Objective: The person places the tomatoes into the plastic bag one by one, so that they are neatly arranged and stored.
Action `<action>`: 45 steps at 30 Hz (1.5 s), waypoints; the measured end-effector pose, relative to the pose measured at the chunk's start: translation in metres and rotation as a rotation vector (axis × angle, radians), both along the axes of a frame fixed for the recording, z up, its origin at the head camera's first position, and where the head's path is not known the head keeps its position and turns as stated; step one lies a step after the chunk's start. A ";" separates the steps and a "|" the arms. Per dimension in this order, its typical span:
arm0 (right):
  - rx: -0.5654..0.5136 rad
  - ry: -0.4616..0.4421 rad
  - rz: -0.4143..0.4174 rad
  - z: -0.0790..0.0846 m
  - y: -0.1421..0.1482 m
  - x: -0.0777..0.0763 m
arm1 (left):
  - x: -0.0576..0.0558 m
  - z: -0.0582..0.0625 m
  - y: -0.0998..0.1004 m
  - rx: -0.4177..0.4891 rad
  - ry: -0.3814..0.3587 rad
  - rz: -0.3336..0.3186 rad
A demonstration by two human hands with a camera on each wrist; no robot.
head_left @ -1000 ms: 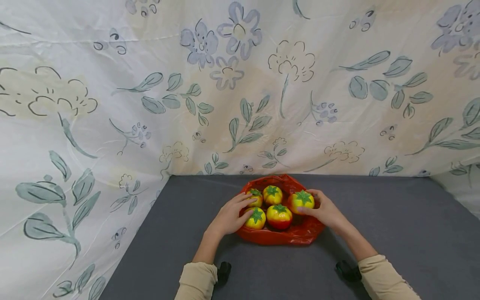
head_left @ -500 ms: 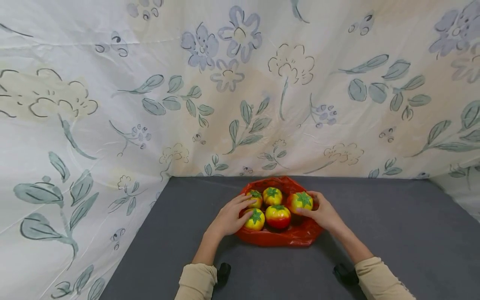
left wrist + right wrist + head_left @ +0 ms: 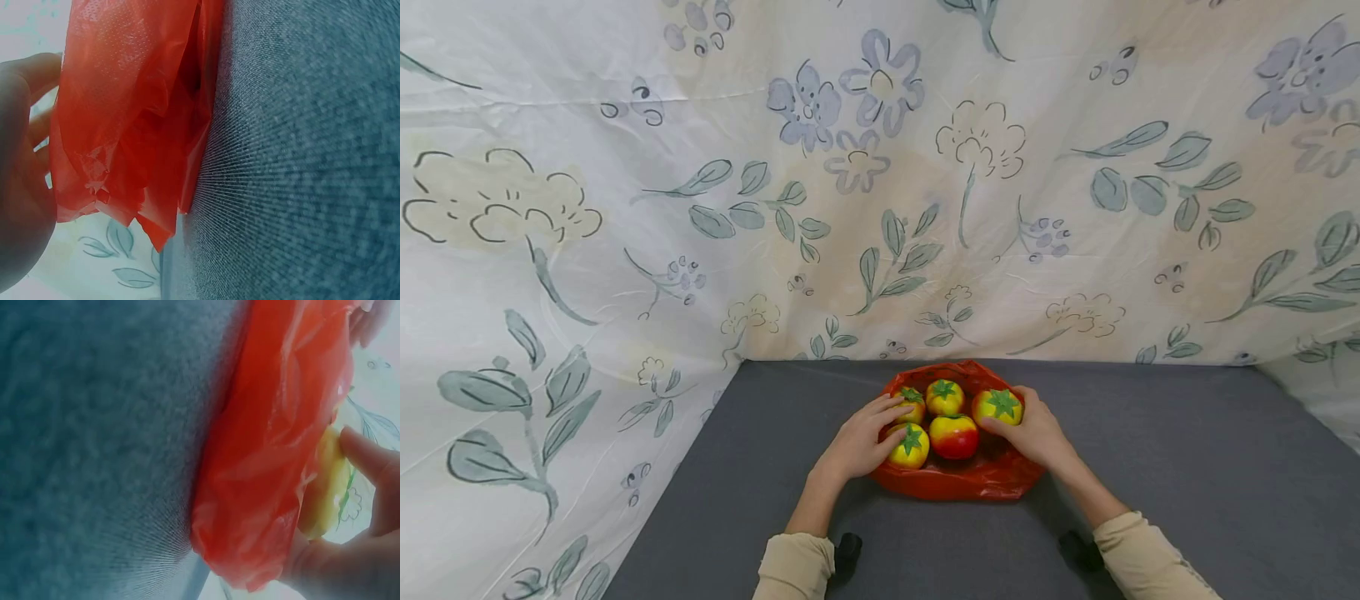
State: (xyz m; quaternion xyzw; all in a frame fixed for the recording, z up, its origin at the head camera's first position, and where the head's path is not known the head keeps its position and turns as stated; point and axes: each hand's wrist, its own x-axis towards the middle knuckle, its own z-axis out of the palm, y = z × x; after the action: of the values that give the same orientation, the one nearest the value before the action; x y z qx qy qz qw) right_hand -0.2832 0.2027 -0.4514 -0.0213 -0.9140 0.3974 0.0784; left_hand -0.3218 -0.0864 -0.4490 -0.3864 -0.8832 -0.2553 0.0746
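In the head view, a red plastic bag (image 3: 958, 486) lies spread open on the grey table, holding several shiny yellow-and-red tomatoes with green star-shaped tops. My right hand (image 3: 1036, 429) grips the rightmost tomato (image 3: 1000, 406), thumb in front and fingers round its far side. On the left, my left hand (image 3: 865, 437) rests with loosely spread fingers over the front-left tomato (image 3: 910, 450) and the back-left tomato (image 3: 912, 404). Between the hands sit a front-middle tomato (image 3: 953, 437) and a back-middle tomato (image 3: 945, 397). The bag's outer side fills much of both wrist views.
The grey table (image 3: 1187, 475) extends to either side and in front of the bag. White cloth (image 3: 820, 275) with printed flowers and leaves hangs behind it and along the left.
My right hand has shifted slightly left with its tomato. The front-middle tomato has rolled so its green top now faces away. The left hand stays about where it was.
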 end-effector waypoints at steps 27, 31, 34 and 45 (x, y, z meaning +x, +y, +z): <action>-0.419 -0.209 -0.019 0.011 0.006 -0.003 | 0.004 0.003 0.000 0.003 -0.001 0.014; -0.342 -0.191 -0.048 0.013 0.007 -0.003 | 0.003 0.003 0.000 0.000 0.001 0.019; -0.277 -0.165 -0.068 0.013 0.007 -0.002 | 0.004 0.003 0.000 0.001 0.001 0.020; -0.305 -0.105 -0.097 0.017 0.014 0.004 | 0.002 0.001 0.001 0.010 0.008 0.012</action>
State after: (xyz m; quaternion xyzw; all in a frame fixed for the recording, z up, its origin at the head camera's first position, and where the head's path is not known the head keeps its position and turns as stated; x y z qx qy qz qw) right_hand -0.2796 0.2163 -0.4342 -0.0977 -0.8438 0.5257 0.0454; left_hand -0.3201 -0.0857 -0.4483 -0.3820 -0.8838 -0.2575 0.0816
